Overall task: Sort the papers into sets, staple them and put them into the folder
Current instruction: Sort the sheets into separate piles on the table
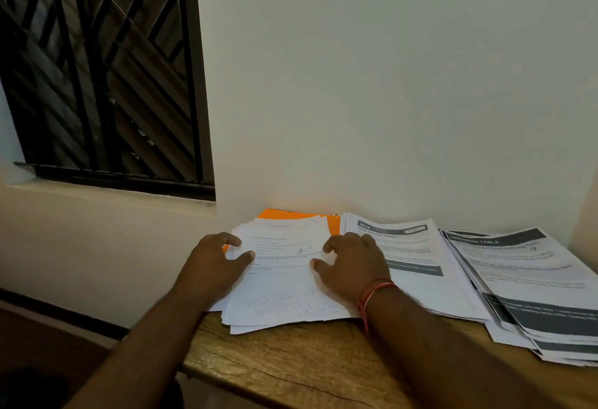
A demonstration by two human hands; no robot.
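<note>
A loose stack of white printed and handwritten papers lies on the wooden table, on top of an orange folder whose far edge and corner show against the wall. My left hand rests on the stack's left edge with fingers curled and spread. My right hand, with a red thread at the wrist, rests on the stack's right edge, fingers spread. Neither hand grips a sheet that I can see. No stapler is visible.
Two more paper stacks lie to the right: one with a grey header and one headed "DRESSING TABLE", reaching the frame's right edge. A white wall stands right behind the table. A dark barred window is at the left.
</note>
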